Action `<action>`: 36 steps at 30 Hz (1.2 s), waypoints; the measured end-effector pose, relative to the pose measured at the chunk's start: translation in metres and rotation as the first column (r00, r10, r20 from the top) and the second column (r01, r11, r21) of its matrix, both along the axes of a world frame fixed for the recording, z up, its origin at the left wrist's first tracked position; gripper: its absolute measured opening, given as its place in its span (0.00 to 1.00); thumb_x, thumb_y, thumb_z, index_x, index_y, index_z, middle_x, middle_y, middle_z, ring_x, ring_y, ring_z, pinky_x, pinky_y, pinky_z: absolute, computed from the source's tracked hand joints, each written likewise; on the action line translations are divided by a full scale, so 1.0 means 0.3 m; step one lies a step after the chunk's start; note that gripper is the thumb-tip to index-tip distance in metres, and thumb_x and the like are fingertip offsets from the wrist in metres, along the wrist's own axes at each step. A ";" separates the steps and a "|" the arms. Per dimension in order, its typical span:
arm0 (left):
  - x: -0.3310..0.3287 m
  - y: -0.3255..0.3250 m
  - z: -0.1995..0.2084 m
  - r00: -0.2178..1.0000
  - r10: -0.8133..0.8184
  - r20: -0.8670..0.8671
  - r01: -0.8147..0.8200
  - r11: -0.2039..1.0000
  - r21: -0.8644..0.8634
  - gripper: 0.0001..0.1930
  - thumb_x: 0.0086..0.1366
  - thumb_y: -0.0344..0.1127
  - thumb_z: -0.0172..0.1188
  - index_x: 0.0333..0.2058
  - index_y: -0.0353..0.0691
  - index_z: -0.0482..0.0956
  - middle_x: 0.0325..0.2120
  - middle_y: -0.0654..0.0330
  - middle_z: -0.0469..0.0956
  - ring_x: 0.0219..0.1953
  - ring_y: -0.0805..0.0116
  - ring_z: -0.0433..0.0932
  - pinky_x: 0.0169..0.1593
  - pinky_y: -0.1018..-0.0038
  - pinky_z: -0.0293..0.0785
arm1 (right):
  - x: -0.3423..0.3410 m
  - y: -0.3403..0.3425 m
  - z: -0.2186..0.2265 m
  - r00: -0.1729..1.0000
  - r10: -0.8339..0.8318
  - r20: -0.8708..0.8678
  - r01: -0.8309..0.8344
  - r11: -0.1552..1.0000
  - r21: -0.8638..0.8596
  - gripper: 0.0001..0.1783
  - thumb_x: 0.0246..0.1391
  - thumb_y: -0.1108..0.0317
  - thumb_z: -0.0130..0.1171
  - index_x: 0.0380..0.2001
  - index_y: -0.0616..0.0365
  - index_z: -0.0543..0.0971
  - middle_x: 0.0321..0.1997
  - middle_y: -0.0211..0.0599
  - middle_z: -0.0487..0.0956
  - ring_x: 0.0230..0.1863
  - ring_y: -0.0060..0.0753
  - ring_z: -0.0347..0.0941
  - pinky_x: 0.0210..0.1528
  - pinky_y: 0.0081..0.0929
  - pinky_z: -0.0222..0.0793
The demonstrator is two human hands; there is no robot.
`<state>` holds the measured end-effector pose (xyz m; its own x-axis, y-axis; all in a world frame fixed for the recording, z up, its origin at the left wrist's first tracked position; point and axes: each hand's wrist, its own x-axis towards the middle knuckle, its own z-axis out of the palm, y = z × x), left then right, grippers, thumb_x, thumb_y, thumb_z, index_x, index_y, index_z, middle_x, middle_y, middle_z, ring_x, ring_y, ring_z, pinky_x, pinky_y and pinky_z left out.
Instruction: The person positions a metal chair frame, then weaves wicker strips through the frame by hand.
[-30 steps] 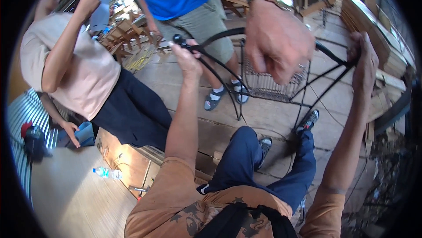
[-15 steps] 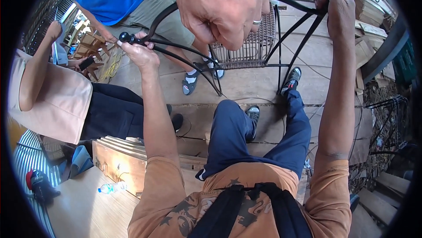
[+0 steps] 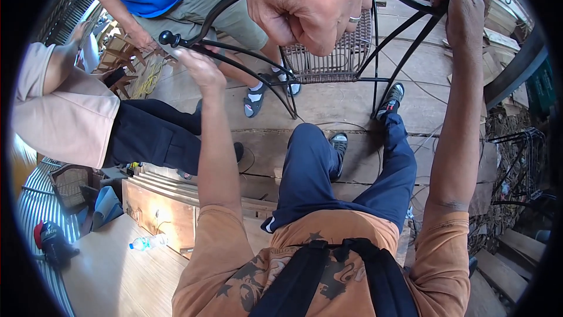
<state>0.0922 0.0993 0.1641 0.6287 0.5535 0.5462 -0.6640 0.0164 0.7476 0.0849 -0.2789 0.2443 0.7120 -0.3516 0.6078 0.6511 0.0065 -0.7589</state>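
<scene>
Gripping black metal chair frame (image 3: 328, 77) both sides: left hand (image 3: 196, 68) closed on curled armrest, right hand (image 3: 460, 9) wrapped round top rail. Chair upright on plank floor (image 3: 352, 106), wicker seat fitted; work unfinished.

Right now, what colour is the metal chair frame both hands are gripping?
Black, clearest in the head view: the metal chair frame under the left hand and right hand.
</scene>
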 end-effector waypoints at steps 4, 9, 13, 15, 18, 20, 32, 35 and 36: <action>0.004 0.006 -0.300 0.964 0.144 -0.222 -0.112 0.982 0.153 0.26 0.66 0.54 0.35 0.36 0.33 0.66 0.32 0.58 0.67 0.36 0.68 0.67 0.45 0.73 0.64 | -0.010 -0.003 0.004 1.000 0.017 -0.008 -0.017 1.000 0.014 0.14 0.56 0.62 0.45 0.24 0.60 0.72 0.11 0.24 0.62 0.12 0.16 0.57 0.14 0.14 0.52; -0.075 -0.065 -0.731 0.816 -0.025 -0.578 0.081 0.994 0.071 0.16 0.61 0.42 0.52 0.41 0.36 0.66 0.37 0.63 0.67 0.38 0.76 0.65 0.41 0.78 0.62 | 0.007 0.019 0.001 1.000 0.021 0.008 -0.021 1.000 -0.003 0.14 0.56 0.61 0.45 0.24 0.60 0.72 0.11 0.24 0.62 0.12 0.16 0.57 0.15 0.15 0.52; -0.099 -0.138 -0.855 0.689 -0.124 -0.714 0.251 0.965 0.074 0.10 0.58 0.39 0.54 0.33 0.39 0.70 0.24 0.68 0.65 0.28 0.79 0.63 0.34 0.81 0.60 | 0.008 0.020 0.009 1.000 0.005 0.018 -0.004 1.000 -0.025 0.14 0.56 0.62 0.45 0.23 0.60 0.72 0.12 0.24 0.63 0.12 0.16 0.57 0.15 0.15 0.52; -0.116 -0.128 -0.842 0.578 -0.265 -0.772 0.377 0.925 -0.035 0.09 0.58 0.40 0.54 0.30 0.40 0.72 0.20 0.70 0.64 0.24 0.80 0.62 0.30 0.82 0.59 | 0.019 0.019 0.006 1.000 -0.002 0.018 0.002 1.000 -0.026 0.14 0.56 0.62 0.45 0.23 0.60 0.72 0.12 0.24 0.63 0.12 0.16 0.57 0.15 0.15 0.52; -0.135 0.008 -0.805 0.490 -0.014 -0.871 0.290 0.946 0.148 0.11 0.58 0.41 0.54 0.27 0.38 0.74 0.18 0.70 0.65 0.21 0.80 0.60 0.26 0.81 0.57 | 0.014 0.007 0.013 1.000 -0.011 0.022 0.012 1.000 -0.015 0.14 0.56 0.62 0.45 0.23 0.60 0.72 0.12 0.24 0.63 0.12 0.16 0.57 0.15 0.15 0.52; -0.159 0.157 -0.801 0.527 0.137 -0.839 0.273 0.908 0.319 0.13 0.59 0.41 0.53 0.28 0.35 0.75 0.18 0.67 0.67 0.23 0.80 0.62 0.27 0.80 0.59 | 0.026 0.013 0.011 0.999 0.018 0.035 -0.018 1.000 0.005 0.14 0.56 0.63 0.45 0.23 0.60 0.72 0.12 0.25 0.63 0.12 0.16 0.57 0.15 0.15 0.52; -0.382 0.761 -0.298 0.691 0.358 -0.628 -0.301 0.932 0.200 0.07 0.56 0.33 0.55 0.21 0.45 0.68 0.12 0.70 0.61 0.12 0.81 0.59 0.16 0.83 0.57 | 0.034 0.043 0.014 0.995 -0.095 -0.027 0.094 0.995 -0.026 0.13 0.55 0.60 0.47 0.24 0.57 0.71 0.11 0.21 0.62 0.12 0.16 0.58 0.15 0.13 0.55; -0.463 0.798 -0.149 0.722 0.379 -0.579 -0.364 0.920 0.149 0.07 0.55 0.31 0.56 0.21 0.45 0.68 0.12 0.70 0.61 0.13 0.80 0.60 0.18 0.82 0.60 | 0.078 0.042 -0.004 1.000 -0.006 -0.025 0.008 0.997 0.076 0.17 0.55 0.55 0.47 0.22 0.56 0.72 0.10 0.21 0.61 0.11 0.16 0.58 0.15 0.15 0.55; -0.481 0.795 -0.114 0.713 0.393 -0.580 -0.381 0.912 0.150 0.07 0.55 0.31 0.56 0.21 0.45 0.68 0.12 0.70 0.61 0.13 0.80 0.60 0.18 0.82 0.60 | 0.115 0.006 -0.025 1.000 0.000 -0.011 0.000 0.999 -0.036 0.17 0.57 0.56 0.45 0.32 0.62 0.71 0.16 0.23 0.63 0.17 0.17 0.59 0.22 0.15 0.56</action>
<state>-0.0521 0.3380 0.1298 0.5589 0.8146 0.1553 -0.0397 -0.1608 0.9862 0.1195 -0.2772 0.2366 0.7188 -0.3293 0.6122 0.6427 -0.0210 -0.7658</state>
